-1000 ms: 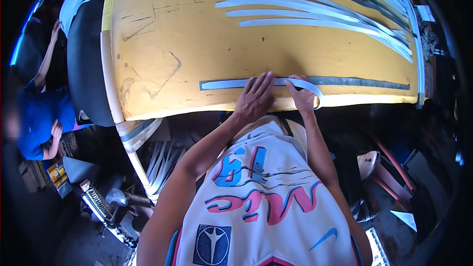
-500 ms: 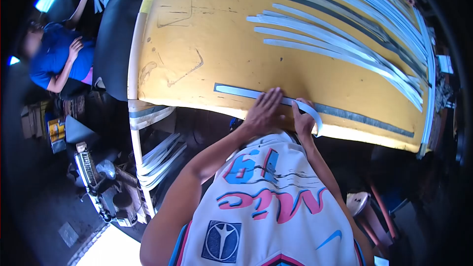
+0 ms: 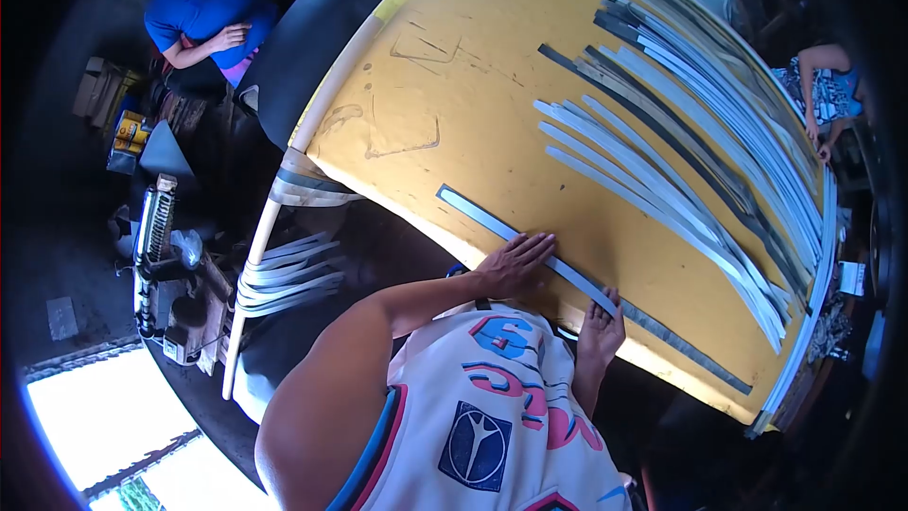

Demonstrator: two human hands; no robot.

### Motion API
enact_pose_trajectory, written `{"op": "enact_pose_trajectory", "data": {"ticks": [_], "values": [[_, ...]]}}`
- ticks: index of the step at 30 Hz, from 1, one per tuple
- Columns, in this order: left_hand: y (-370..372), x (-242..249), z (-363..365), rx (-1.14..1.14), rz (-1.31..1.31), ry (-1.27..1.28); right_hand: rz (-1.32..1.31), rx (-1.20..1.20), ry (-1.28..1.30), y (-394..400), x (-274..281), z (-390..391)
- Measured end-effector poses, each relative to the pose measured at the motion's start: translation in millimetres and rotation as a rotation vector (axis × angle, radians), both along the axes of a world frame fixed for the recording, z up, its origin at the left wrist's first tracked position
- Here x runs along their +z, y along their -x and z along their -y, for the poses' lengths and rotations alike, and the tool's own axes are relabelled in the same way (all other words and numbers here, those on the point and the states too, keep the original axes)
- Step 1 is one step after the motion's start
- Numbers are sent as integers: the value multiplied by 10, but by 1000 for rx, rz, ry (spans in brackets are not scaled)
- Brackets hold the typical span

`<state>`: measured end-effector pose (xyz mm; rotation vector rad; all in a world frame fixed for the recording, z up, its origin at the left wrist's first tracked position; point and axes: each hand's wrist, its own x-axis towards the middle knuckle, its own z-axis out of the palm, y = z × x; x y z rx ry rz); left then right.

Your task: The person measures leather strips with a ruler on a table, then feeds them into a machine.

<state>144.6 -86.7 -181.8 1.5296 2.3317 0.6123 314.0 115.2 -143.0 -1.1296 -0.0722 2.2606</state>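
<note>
A long pale grey strip (image 3: pixel 492 222) lies on a dark strip (image 3: pixel 690 352) along the near edge of the yellow table (image 3: pixel 473 104). My left hand (image 3: pixel 515 262) rests flat on the pale strip's middle, fingers straight and together. My right hand (image 3: pixel 602 326) is at the strip's right end, with its fingers bent over that end against the table. The dark strip runs on bare to the right of my right hand.
Several pale and dark strips (image 3: pixel 662 151) fan across the far right of the table. A black sheet (image 3: pixel 312 47) hangs off its left end. More strips (image 3: pixel 284 274) hang bundled below. A person in blue (image 3: pixel 203 0) sits far left; another person's arm (image 3: pixel 823 85) shows at right.
The raised loop of pale strip at my right hand now lies flat on the dark strip. My head has turned, so the table looks rotated. The left hand stays pressed on the strip.
</note>
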Motion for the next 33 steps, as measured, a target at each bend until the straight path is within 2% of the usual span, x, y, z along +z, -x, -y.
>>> {"op": "enact_pose_trajectory", "data": {"ticks": [3, 6, 10, 12, 14, 16, 18, 22, 24, 28, 33], "values": [[-8, -2, -10, 8, 4, 4, -23, -87, -88, -231, 170, -241], [3, 69, 30, -1, 8, 21, 105, -83, -326, -427, 373, -462], [28, 13, -26, 0, 14, 49, 68, 210, -815, -724, 438, -739], [43, 69, -45, -10, 6, 76, 383, 276, -855, -653, 601, -746], [67, 57, -50, -13, 16, 76, 500, 395, -1049, -612, 707, -795], [95, 41, -59, 13, -20, 11, 517, 449, -1080, -607, 721, -847], [148, 80, -134, 52, -2, -161, 531, 469, -1100, -573, 771, -833], [188, 59, -360, 58, 97, -243, 513, 489, -1115, -579, 745, -808], [203, 22, -442, -7, 135, -342, 508, 502, -1129, -585, 731, -791], [222, -8, -428, -55, 78, -314, 543, 518, -1103, -641, 699, -815], [207, -43, -425, -41, 66, -285, 674, 445, -1100, -790, 316, -886]]}}
